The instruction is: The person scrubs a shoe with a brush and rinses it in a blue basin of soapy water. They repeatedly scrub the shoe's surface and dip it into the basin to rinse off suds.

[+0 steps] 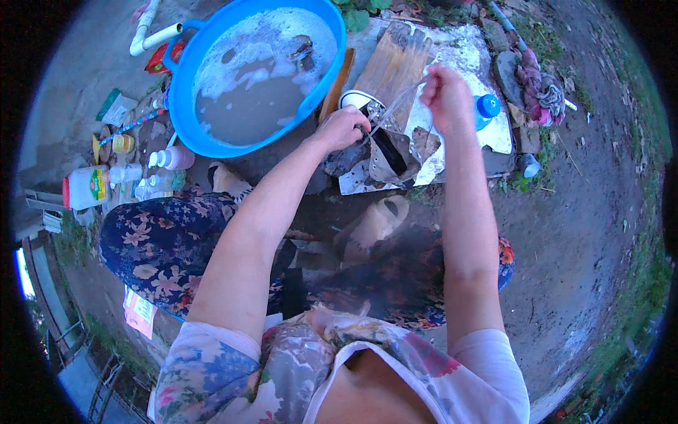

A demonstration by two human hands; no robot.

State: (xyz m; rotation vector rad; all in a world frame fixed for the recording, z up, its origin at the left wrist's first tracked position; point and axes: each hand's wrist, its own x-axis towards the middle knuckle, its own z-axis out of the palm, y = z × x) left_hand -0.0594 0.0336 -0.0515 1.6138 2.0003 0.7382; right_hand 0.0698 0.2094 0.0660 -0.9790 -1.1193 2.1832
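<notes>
Left hand [345,128]: its fingers pinched the shoe [386,157].
Right hand [446,99]: it was curled around the pale lace [404,95].
Shoe: it was in the upper middle, by the wooden board [397,60].
Tub [181,99]: it (big and blue) held soapy water, upper left.

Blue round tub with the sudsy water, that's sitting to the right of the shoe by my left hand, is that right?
Not quite: the blue round tub sits to the left of the shoe, as the head view shows. It does hold sudsy water, and the shoe is by your left hand.
</notes>
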